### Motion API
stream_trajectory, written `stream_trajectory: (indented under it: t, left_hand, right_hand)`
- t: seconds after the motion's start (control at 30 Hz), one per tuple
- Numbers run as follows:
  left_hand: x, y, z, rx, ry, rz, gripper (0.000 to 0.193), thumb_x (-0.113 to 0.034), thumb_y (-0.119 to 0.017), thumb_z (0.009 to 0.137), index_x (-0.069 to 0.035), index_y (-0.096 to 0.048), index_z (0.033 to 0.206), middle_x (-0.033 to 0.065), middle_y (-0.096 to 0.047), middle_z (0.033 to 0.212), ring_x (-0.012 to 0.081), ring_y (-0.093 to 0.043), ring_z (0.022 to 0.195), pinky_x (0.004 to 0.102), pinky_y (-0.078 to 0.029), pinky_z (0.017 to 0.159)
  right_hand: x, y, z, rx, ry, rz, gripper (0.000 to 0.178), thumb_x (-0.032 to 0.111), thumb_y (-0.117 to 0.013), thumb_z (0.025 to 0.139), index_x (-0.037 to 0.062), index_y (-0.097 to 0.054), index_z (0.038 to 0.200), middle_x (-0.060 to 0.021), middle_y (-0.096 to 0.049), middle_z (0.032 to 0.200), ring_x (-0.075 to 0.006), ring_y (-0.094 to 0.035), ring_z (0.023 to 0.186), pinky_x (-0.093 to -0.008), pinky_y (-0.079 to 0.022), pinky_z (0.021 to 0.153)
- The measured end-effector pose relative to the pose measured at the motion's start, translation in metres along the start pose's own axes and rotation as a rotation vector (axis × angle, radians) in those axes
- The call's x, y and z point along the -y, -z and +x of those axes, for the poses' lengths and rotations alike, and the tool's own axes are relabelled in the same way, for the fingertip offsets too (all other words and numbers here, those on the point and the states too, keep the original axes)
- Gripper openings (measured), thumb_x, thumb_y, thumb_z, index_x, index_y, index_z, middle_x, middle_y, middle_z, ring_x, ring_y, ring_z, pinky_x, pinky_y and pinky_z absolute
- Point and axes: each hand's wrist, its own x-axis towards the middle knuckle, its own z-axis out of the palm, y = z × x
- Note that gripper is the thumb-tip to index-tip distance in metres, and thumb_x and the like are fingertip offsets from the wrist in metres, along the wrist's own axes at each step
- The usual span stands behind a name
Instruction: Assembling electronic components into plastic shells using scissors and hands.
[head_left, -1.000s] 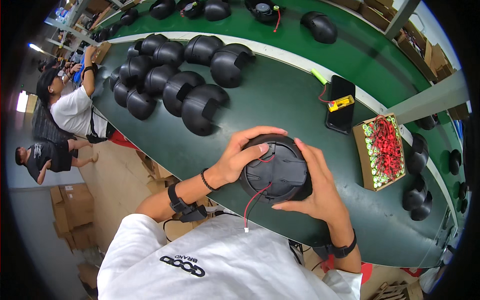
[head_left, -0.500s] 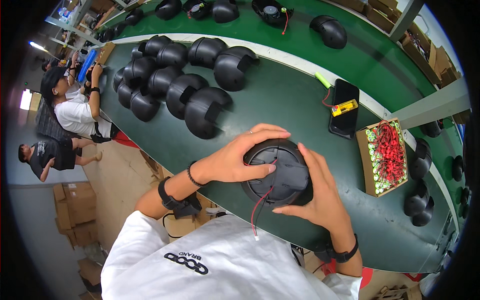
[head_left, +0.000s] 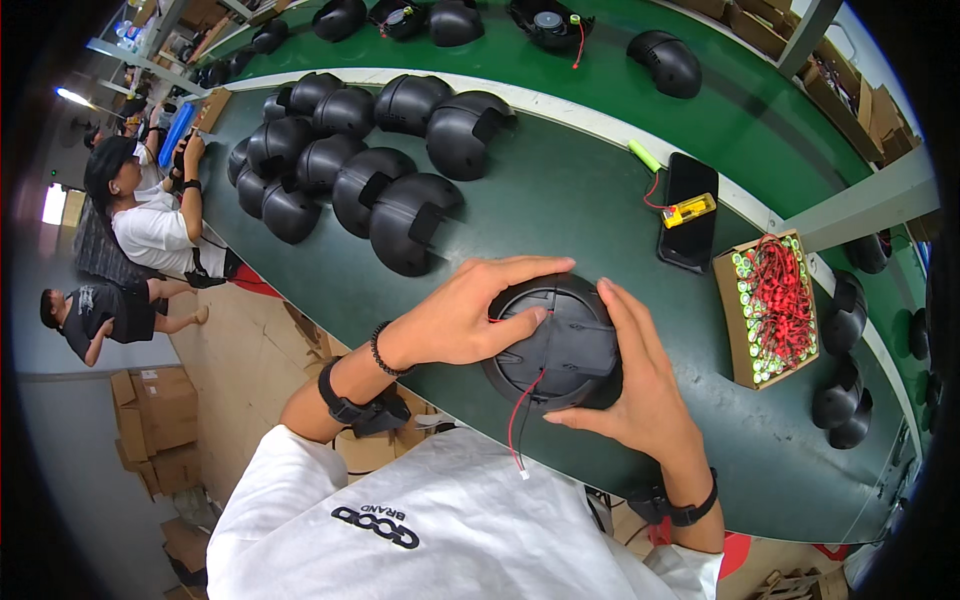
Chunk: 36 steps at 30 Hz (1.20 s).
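Between my hands is a round black plastic housing (head_left: 575,352), its ribbed flat face turned up. From a hole in this face a thin red and black wire (head_left: 520,415) runs down toward me, ending in a small white connector. My left hand (head_left: 470,310) grips the housing's left and far side, with the thumb pressed on the face beside a bit of red wire. Around the right side curves my right hand (head_left: 645,375), fingers along the far right rim and thumb at the near edge. The housing's underside is hidden.
Several black dome shells (head_left: 400,225) cluster at the left of the green worktable (head_left: 560,220). To the right lie a black phone (head_left: 690,180) with a yellow battery holder (head_left: 690,211) on it, a green cylindrical cell (head_left: 644,154), and a carton (head_left: 745,335) of wired cells. Beyond runs a green conveyor (head_left: 610,85).
My left hand's knuckles have turned slightly, and the hanging wire's connector has shifted a little to the right. Both hands stay on the housing.
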Motion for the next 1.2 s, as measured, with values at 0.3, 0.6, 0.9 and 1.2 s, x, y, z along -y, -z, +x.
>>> stream_trajectory:
  t: [0.3,0.6,0.9,1.2]
  left_hand:
    - [0.020,-0.024,-0.004,-0.111,0.058,-0.377,0.052,-0.013,-0.061,0.096,0.004,-0.059,0.146,0.0195,-0.065,0.144,0.0273,-0.062,0.132,0.0396,-0.045,0.115]
    - [0.026,-0.029,-0.001,-0.167,0.006,-0.456,0.052,-0.024,-0.052,0.098,0.007,-0.064,0.137,0.0216,-0.065,0.142,0.0306,-0.060,0.135,0.0406,-0.042,0.118]
    - [0.025,-0.030,0.001,-0.180,-0.090,-0.397,0.055,-0.031,-0.048,0.101,0.007,-0.064,0.137,0.0215,-0.067,0.141,0.0316,-0.061,0.134,0.0411,-0.042,0.118]
    - [0.019,-0.038,0.004,-0.318,0.112,-0.925,0.053,-0.031,-0.043,0.105,0.007,-0.063,0.136,0.0172,-0.072,0.130,0.0238,-0.069,0.116,0.0380,-0.054,0.106]
  right_hand:
    - [0.007,-0.003,0.002,0.015,-0.033,0.032,0.127,0.029,-0.102,0.062,-0.0021,-0.029,0.162,-0.0280,-0.040,0.160,-0.0453,-0.046,0.146,-0.0491,-0.046,0.117]
    - [-0.002,-0.005,-0.001,-0.023,0.024,0.064,0.122,0.030,-0.103,0.061,-0.0023,-0.037,0.159,-0.0272,-0.042,0.160,-0.0444,-0.045,0.147,-0.0486,-0.043,0.120]
    - [0.003,-0.008,-0.003,-0.011,0.021,0.025,0.130,0.036,-0.102,0.063,-0.0034,-0.029,0.163,-0.0285,-0.039,0.163,-0.0446,-0.041,0.151,-0.0489,-0.041,0.122]
    - [0.008,-0.048,-0.013,-0.319,0.133,-0.045,0.137,0.040,-0.100,0.066,-0.0064,-0.018,0.166,-0.0350,-0.020,0.168,-0.0512,-0.028,0.155,-0.0543,-0.035,0.123]
